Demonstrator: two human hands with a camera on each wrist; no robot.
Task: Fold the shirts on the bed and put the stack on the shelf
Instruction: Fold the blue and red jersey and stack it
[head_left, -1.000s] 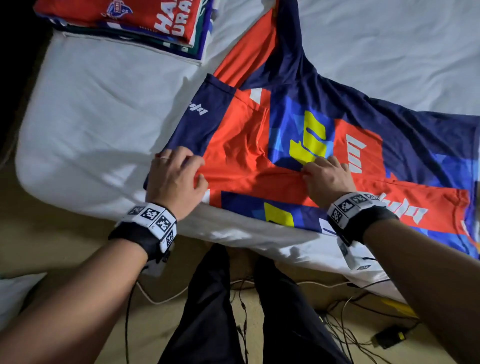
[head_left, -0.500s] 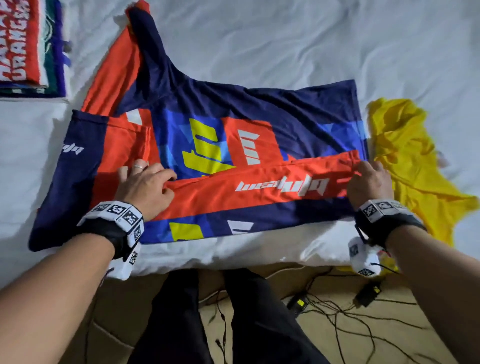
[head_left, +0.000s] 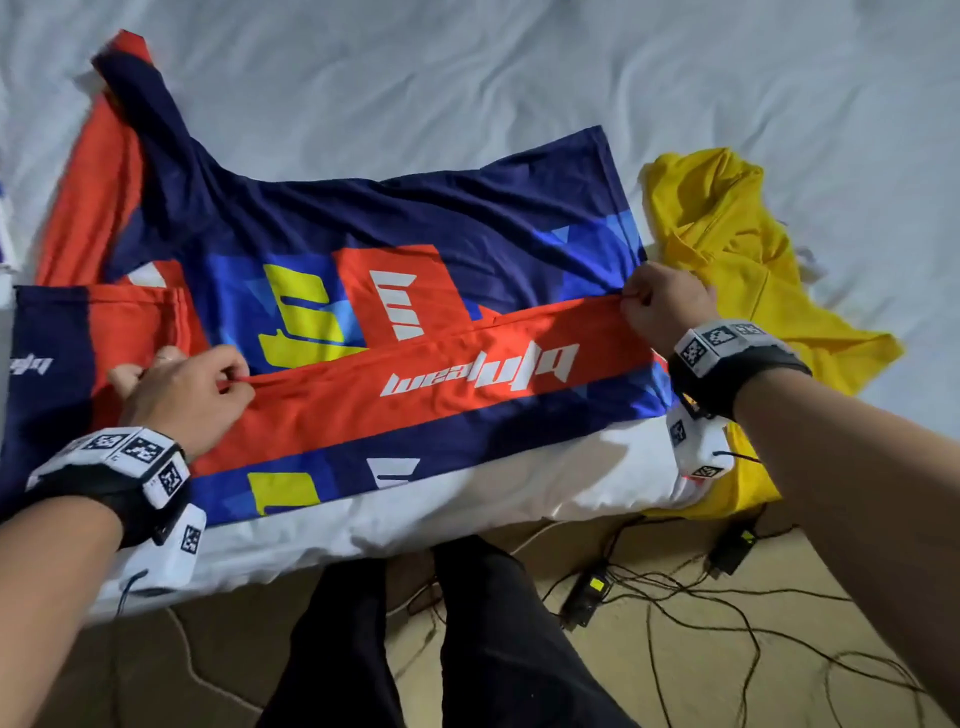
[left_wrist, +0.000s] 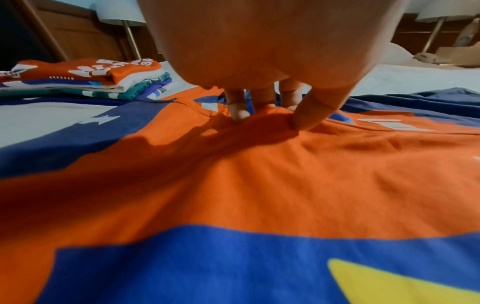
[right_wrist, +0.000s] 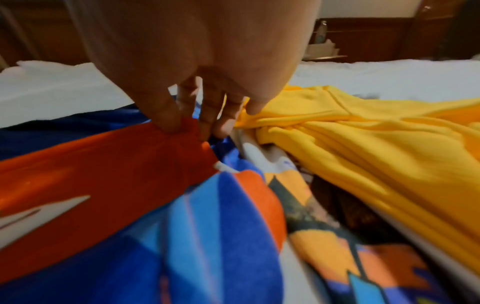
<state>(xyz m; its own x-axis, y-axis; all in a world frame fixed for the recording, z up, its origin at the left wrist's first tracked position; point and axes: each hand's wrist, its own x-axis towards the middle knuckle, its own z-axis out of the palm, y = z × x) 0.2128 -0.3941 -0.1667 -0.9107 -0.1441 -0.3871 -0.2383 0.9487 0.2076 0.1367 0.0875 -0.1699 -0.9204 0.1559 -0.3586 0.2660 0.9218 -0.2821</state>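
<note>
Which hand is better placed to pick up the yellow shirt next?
Right. The right hand pinches the jersey at its hem corner, directly beside the crumpled yellow shirt; the left hand pinches the fold at the sleeve end, far from it.

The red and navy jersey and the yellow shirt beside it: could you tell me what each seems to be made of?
Red and navy jersey: probably smooth synthetic sports knit; printed colour blocks, slight sheen, fine soft ripples where both hands pinch it. Yellow shirt: looks like matte cotton-type knit, with thicker, duller folds. Neither is certain.
</note>
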